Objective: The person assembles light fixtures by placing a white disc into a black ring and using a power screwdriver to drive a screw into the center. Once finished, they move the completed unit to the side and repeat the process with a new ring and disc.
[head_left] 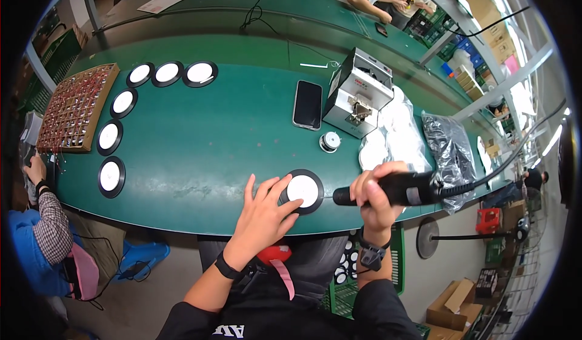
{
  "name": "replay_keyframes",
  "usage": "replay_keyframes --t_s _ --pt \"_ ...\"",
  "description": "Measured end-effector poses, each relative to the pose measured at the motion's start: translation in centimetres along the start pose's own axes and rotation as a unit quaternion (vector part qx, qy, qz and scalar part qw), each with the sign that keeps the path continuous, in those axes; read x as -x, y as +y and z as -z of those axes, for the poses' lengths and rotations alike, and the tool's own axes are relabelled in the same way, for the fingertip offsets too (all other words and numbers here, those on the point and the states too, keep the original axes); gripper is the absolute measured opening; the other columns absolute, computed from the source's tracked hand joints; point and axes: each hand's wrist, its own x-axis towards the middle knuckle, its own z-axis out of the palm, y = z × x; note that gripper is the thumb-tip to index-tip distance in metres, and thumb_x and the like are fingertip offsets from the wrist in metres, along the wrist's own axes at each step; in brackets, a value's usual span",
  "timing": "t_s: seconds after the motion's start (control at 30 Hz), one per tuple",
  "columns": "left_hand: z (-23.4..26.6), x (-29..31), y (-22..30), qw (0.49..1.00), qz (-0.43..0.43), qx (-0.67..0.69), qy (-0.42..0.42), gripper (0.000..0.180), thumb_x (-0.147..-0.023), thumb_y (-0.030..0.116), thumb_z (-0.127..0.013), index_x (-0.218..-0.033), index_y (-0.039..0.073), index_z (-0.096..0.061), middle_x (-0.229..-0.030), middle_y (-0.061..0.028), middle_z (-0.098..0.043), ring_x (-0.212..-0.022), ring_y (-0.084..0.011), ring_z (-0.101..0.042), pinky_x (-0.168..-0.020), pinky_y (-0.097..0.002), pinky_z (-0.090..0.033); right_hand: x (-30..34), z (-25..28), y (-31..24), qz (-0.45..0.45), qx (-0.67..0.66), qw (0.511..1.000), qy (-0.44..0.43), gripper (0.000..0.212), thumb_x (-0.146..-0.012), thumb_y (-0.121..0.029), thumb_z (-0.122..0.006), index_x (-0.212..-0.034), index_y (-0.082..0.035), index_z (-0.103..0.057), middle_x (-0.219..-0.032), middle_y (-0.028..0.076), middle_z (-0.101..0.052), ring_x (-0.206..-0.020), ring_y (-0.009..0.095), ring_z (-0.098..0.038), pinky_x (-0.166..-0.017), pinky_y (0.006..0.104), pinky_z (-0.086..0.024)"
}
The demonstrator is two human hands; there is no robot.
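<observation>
Close to the bench's near edge lies a round white disc with a black rim [303,191]. My left hand [264,209] steadies it from the left, thumb and forefinger on the disc and the other fingers spread. My right hand [379,197] is wrapped round a black electric screwdriver [412,189] held sideways. Its thin bit points left and reaches the disc's right edge; whether it sits in a screw is too small to tell. Just beyond stands a small round metal motor-like part [330,141]. Similar black-rimmed discs [111,177] line the bench's left side and back.
A silver box-shaped machine [361,94] and a phone [308,104] stand beyond my hands. Clear plastic bags [397,134] and a grey bag [450,152] lie at right. A partitioned carton [79,106] of red-wired parts sits at far left, near a co-worker's hand [35,169].
</observation>
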Motion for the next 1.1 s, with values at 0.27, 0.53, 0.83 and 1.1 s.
replay_keyframes --t_s 0.27,0.53,0.83,1.1 --pt "-0.1 -0.1 0.0 1.0 0.001 -0.002 -0.005 0.034 -0.078 0.024 -0.078 -0.112 0.022 -0.074 -0.144 -0.0098 -0.052 -0.13 -0.032 -0.048 -0.115 -0.0631 -0.022 1.9 -0.3 0.2 0.009 0.072 0.997 0.008 0.023 -0.088 -0.002 -0.06 -0.104 -0.001 -0.043 -0.068 0.007 -0.048 -0.049 0.015 -0.045 -0.051 0.0313 -0.045" --pt "0.2 0.1 0.0 1.0 0.001 -0.01 -0.004 0.034 -0.079 0.025 -0.078 -0.112 0.023 -0.074 -0.144 -0.0099 -0.052 -0.131 -0.0318 -0.047 -0.115 -0.0633 -0.022 2.8 1.8 -1.4 0.044 0.021 0.997 0.053 0.025 -0.088 -0.005 -0.061 -0.104 -0.001 -0.043 -0.065 0.007 -0.046 -0.048 0.014 -0.044 -0.05 0.0304 -0.045" --pt "0.3 0.0 0.0 1.0 -0.003 -0.015 -0.008 0.033 -0.08 0.026 -0.077 -0.113 0.023 -0.074 -0.143 -0.0101 -0.052 -0.131 -0.0314 -0.047 -0.114 -0.0638 -0.023 3.5 3.7 -2.2 0.04 -0.014 0.996 0.083 0.025 -0.086 0.001 -0.06 -0.105 -0.001 -0.043 -0.064 0.007 -0.049 -0.049 0.016 -0.048 -0.053 0.0322 -0.048" --pt "0.1 0.1 0.1 1.0 -0.007 -0.017 -0.007 0.033 -0.08 0.027 -0.077 -0.112 0.023 -0.074 -0.143 -0.0095 -0.052 -0.13 -0.031 -0.047 -0.114 -0.0636 -0.023 4.5 3.0 -1.8 0.031 0.015 0.996 0.076 0.026 -0.087 -0.008 -0.063 -0.103 -0.002 -0.043 -0.063 0.006 -0.046 -0.045 0.014 -0.042 -0.047 0.0293 -0.043"
